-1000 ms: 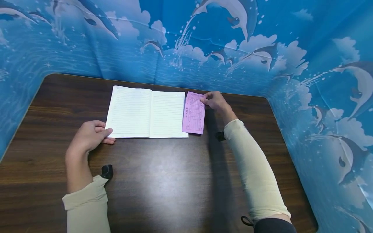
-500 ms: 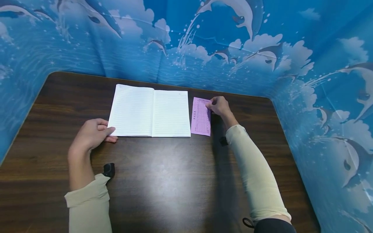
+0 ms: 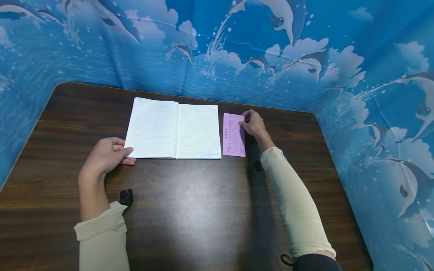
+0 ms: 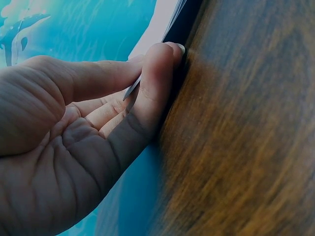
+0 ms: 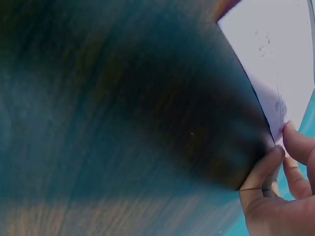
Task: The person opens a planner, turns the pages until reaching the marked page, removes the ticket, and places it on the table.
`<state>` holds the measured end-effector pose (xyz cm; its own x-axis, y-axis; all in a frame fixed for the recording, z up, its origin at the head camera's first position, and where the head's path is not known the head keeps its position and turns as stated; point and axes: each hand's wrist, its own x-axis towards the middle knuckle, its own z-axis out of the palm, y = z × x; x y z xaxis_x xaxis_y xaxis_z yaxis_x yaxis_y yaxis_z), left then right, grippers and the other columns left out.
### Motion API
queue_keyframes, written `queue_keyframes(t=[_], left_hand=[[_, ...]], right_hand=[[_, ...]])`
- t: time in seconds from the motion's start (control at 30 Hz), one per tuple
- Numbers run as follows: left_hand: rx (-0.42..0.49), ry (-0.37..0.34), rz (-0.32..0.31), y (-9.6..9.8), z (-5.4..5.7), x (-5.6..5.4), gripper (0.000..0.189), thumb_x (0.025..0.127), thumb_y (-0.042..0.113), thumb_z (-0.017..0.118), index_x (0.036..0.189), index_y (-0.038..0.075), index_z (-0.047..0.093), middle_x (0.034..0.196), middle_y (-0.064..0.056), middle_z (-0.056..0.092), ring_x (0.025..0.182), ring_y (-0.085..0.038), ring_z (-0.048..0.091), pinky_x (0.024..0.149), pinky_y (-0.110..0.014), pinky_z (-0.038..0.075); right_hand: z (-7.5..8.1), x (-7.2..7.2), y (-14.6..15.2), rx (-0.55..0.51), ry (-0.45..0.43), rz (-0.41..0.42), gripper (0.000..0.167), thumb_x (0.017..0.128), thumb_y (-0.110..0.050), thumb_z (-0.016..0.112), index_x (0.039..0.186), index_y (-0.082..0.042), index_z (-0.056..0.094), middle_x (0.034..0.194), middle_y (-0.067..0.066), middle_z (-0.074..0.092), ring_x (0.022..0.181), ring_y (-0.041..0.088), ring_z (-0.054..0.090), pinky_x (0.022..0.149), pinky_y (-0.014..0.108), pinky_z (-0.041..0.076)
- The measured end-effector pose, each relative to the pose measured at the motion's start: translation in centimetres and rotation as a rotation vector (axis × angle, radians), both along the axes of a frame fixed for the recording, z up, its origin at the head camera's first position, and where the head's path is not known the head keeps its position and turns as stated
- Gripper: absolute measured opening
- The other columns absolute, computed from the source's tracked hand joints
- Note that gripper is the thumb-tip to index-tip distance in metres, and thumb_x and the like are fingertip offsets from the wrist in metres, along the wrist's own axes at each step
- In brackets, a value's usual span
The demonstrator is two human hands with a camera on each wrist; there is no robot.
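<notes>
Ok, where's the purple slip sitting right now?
In the head view the purple slip lies flat on the table, just right of the open notebook, with the right hand pinching its far right corner.

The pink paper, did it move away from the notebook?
Yes. The pink paper overlapped the open notebook's right edge a second ago. Now it lies to the right with a strip of table between, its far corner pinched by the right hand.
</notes>
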<state>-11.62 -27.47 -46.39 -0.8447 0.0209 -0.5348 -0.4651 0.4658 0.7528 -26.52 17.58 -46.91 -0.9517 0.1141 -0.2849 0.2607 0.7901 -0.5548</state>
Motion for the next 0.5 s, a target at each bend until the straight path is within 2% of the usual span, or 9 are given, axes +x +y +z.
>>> queue_keyframes(t=[0.13, 0.3, 0.5], left_hand=[[0.002, -0.001, -0.001, -0.03, -0.1, 0.02, 0.058, 0.113, 0.02, 0.057, 0.155, -0.014, 0.035, 0.086, 0.003, 0.081, 0.077, -0.009, 0.08, 0.122, -0.07, 0.028], [-0.001, 0.006, 0.0, -0.01, -0.08, 0.05, 0.057, 0.113, 0.02, 0.057, 0.154, -0.014, 0.036, 0.087, 0.003, 0.081, 0.077, -0.01, 0.08, 0.122, -0.07, 0.03], [-0.012, 0.013, -0.011, -0.03, 0.0, 0.06, 0.057, 0.113, 0.02, 0.056, 0.154, -0.015, 0.037, 0.087, 0.002, 0.081, 0.077, -0.009, 0.079, 0.121, -0.07, 0.03]], right_hand=[[-0.27, 0.12, 0.02, -0.016, 0.029, -0.001, 0.043, 0.107, -0.019, 0.068, 0.145, -0.008, 0.053, 0.142, 0.021, 0.059, 0.123, 0.038, 0.06, 0.113, 0.051, 0.053], [-0.15, 0.33, 0.12, -0.066, 0.08, -0.011, 0.044, 0.106, -0.016, 0.069, 0.147, -0.009, 0.055, 0.147, 0.021, 0.061, 0.127, 0.038, 0.061, 0.113, 0.051, 0.053], [0.12, 0.74, -0.06, -0.088, 0.128, 0.035, 0.038, 0.107, -0.014, 0.067, 0.143, -0.007, 0.06, 0.139, 0.019, 0.066, 0.121, 0.034, 0.062, 0.105, 0.047, 0.056]])
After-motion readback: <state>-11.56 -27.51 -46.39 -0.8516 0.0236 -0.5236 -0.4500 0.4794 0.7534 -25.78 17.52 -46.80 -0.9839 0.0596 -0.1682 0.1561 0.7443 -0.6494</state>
